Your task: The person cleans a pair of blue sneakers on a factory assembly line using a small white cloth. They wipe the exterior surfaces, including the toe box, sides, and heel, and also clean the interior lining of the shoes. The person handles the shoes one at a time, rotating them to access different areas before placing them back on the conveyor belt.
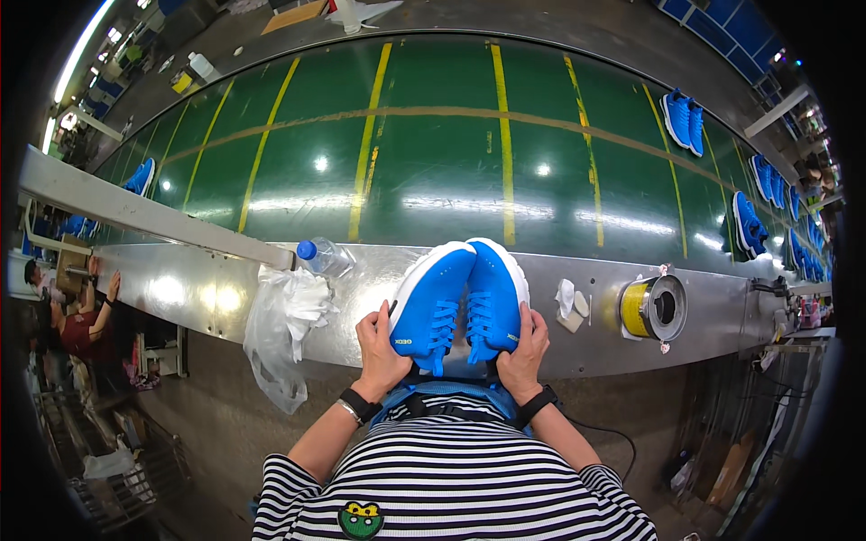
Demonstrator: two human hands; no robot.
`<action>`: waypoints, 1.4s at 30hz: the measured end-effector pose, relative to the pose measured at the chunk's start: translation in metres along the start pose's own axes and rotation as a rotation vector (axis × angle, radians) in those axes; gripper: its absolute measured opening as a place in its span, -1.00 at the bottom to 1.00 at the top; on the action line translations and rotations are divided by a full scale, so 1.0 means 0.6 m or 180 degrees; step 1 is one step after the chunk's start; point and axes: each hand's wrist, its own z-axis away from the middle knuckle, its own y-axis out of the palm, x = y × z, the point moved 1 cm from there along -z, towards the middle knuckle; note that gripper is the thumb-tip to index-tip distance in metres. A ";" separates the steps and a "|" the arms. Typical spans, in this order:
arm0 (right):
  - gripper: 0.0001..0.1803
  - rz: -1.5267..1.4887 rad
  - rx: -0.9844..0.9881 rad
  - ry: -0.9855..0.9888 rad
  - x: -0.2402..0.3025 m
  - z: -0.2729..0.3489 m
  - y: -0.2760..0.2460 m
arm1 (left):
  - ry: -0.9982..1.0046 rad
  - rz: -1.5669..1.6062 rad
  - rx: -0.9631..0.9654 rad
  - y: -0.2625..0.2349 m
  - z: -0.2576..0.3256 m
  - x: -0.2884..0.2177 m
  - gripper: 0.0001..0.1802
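Observation:
Two blue sneakers with white soles and blue laces are side by side over the metal ledge in front of me, toes pointing away. My left hand (383, 350) grips the left sneaker (431, 293) by its outer side near the heel. A thin dark stick-like thing shows by that hand's fingertips; I cannot make out what it is. Around the outer heel side of the right sneaker (495, 293) my right hand (524, 353) is closed. The sneakers' toes touch or nearly touch, while a narrow gap parts them lower down. Their undersides are hidden.
Beyond the metal ledge (577, 347) runs a green conveyor belt (442, 180) with yellow stripes, carrying more blue sneakers (683, 122) at right. A blue-capped bottle (327, 258), plastic bag (272, 361), white scraps (568, 305) and yellow can (637, 308) lie nearby. Another person (81, 326) is at far left.

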 end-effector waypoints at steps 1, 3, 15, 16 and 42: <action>-0.09 0.0015 -0.0009 0.0022 0.001 -0.001 0.000 | -0.0087 0.0002 0.0008 -0.001 0.000 0.000 -0.06; -0.10 0.0029 -0.0043 0.0010 0.001 -0.004 -0.001 | -0.0255 0.0006 0.0025 -0.002 -0.001 0.002 -0.07; -0.09 0.0048 -0.0041 0.0095 -0.008 -0.005 -0.001 | -0.0781 0.0396 0.0176 0.008 0.011 0.022 -0.12; -0.10 0.0104 -0.0060 0.0102 -0.007 -0.004 -0.001 | -0.0844 0.0338 0.0226 0.009 0.013 0.022 -0.12; -0.50 -0.0267 0.1209 -0.0649 0.097 -0.120 0.176 | -0.1529 0.1020 0.1611 0.092 0.053 0.091 -0.05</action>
